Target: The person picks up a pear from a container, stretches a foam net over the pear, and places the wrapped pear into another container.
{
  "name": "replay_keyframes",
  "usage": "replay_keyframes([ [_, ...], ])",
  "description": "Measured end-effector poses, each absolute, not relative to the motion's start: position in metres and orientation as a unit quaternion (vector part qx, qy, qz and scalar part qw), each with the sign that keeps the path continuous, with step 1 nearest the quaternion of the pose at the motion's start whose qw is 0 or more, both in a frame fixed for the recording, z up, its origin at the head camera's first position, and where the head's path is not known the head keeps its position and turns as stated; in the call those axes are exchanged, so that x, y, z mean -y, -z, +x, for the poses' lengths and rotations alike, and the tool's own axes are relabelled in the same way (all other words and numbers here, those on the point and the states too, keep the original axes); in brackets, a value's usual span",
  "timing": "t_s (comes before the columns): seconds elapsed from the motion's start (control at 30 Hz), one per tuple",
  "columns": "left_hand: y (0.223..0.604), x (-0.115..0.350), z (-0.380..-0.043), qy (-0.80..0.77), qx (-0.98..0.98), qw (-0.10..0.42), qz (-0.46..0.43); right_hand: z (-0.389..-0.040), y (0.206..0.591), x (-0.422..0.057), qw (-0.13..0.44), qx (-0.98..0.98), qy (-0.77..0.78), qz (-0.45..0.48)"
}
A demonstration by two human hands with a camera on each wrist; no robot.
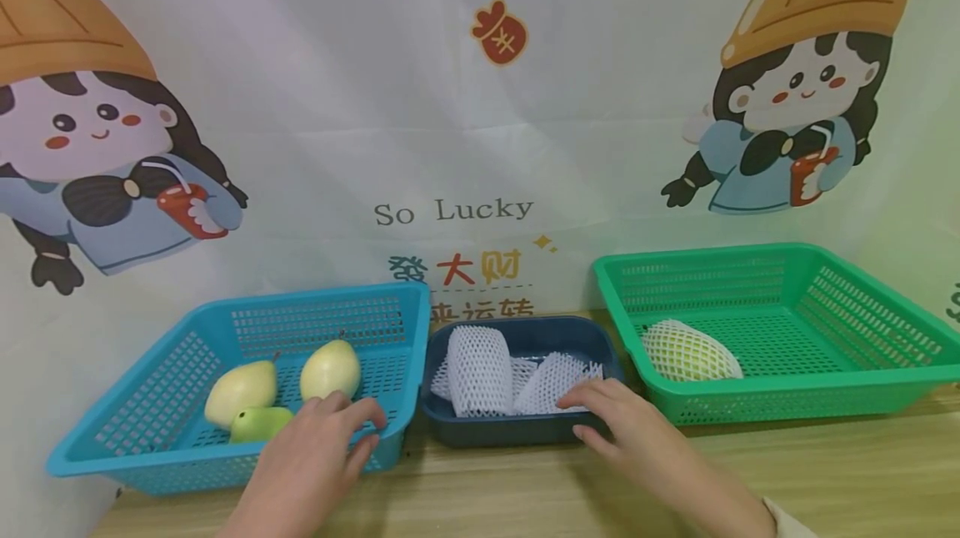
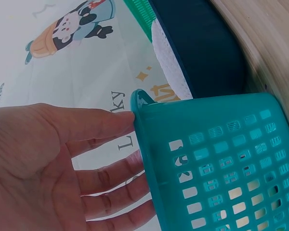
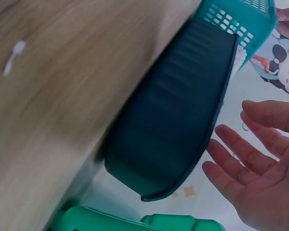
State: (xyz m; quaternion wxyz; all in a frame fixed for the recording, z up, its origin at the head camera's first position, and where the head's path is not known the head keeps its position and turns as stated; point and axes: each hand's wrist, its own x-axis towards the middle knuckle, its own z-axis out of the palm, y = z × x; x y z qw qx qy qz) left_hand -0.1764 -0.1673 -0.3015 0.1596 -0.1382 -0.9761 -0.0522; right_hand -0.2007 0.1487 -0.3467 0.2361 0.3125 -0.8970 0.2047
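My left hand (image 1: 311,455) hovers at the front right rim of the blue basket (image 1: 120,465), fingers loosely bent and holding nothing. In the left wrist view its fingertips lie close to the rim; whether they touch I cannot tell. Inside that basket are two pale yellow pears (image 1: 330,367) and a green fruit (image 1: 257,424), partly behind the hand. My right hand (image 1: 633,429) hangs over the front right edge of the dark blue tray (image 1: 495,431), fingers spread and nothing in them. White foam net sleeves (image 1: 478,371) lie in the tray, one of them near the right fingertips.
On the right stands a green basket (image 1: 795,396) with a single net-wrapped fruit (image 1: 690,352) at its left side. A printed cloth (image 1: 337,104) hangs behind everything. The wooden table (image 1: 480,492) runs along the front, with a small white piece (image 3: 14,55) on it.
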Motion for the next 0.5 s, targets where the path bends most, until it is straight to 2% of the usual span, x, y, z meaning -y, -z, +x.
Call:
replay_keyframes([
  [0.23,0.3,0.167,-0.177,0.058,0.977,0.153,-0.138,-0.209,0.354,-0.148,0.23,0.896,-0.205,0.319],
  [0.5,0.299,0.167,-0.177,0.063,0.976,0.153,-0.14,-0.216,0.358,-0.145,0.269,0.886,-0.181,0.332],
])
